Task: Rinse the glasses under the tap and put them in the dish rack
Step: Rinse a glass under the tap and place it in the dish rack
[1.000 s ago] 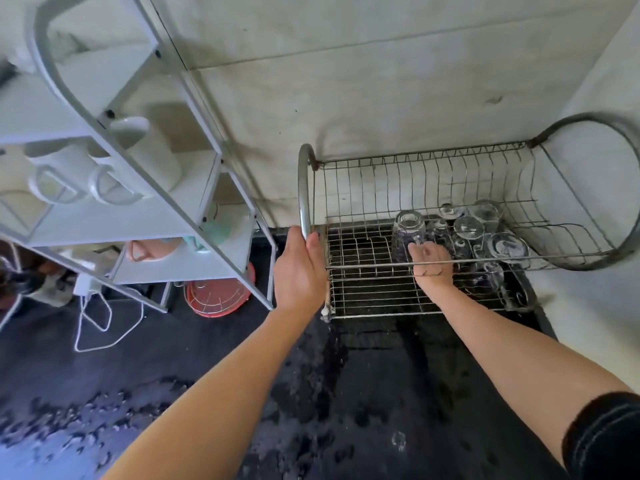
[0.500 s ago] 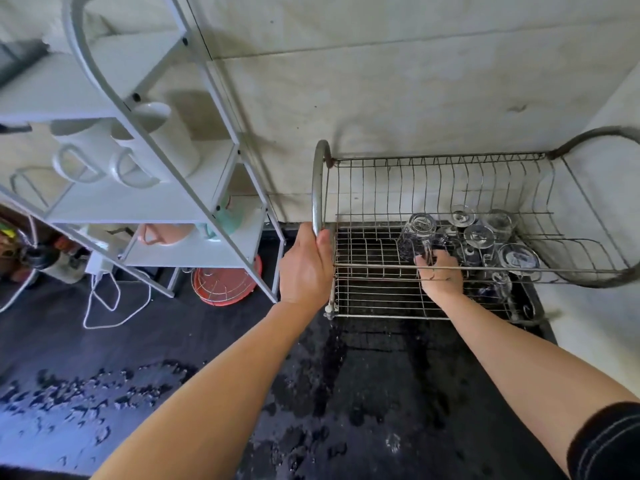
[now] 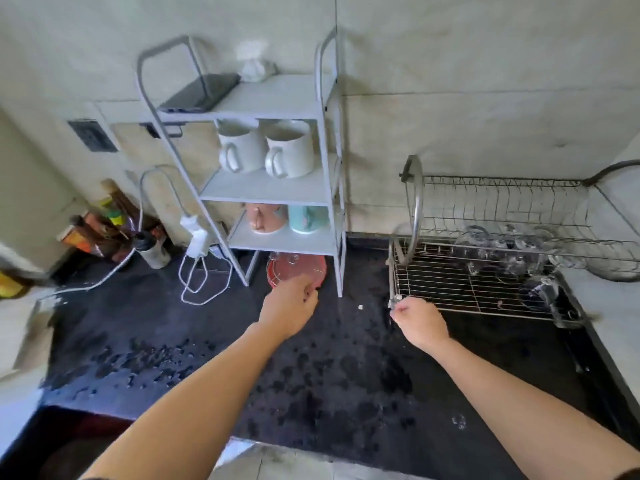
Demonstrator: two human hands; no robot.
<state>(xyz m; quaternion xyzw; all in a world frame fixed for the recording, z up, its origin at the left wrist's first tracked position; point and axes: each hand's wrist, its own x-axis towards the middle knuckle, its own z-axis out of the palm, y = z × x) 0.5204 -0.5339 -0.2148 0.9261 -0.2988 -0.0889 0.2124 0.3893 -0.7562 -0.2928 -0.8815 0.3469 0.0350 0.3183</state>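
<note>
The wire dish rack [image 3: 446,289] stands on the wet black counter at the right. Several clear glasses [image 3: 498,242] sit upside down in its far right part, blurred. My right hand [image 3: 419,323] hovers just in front of the rack's front left corner, fingers curled into a loose fist with nothing in it. My left hand [image 3: 289,306] hangs over the counter to the left of the rack, fingers relaxed and pointing down, holding nothing. No tap is in view.
A white three-tier shelf [image 3: 277,188] with two white mugs [image 3: 266,150] stands left of the rack, a red round item [image 3: 298,268] beneath it. A white charger and cable [image 3: 197,258] lie further left. Water drops cover the counter [image 3: 311,368].
Both hands have let go of the rack and pulled back toward me: the left off the rack's end hoop, the right away from the glasses. The view has swung left.
</note>
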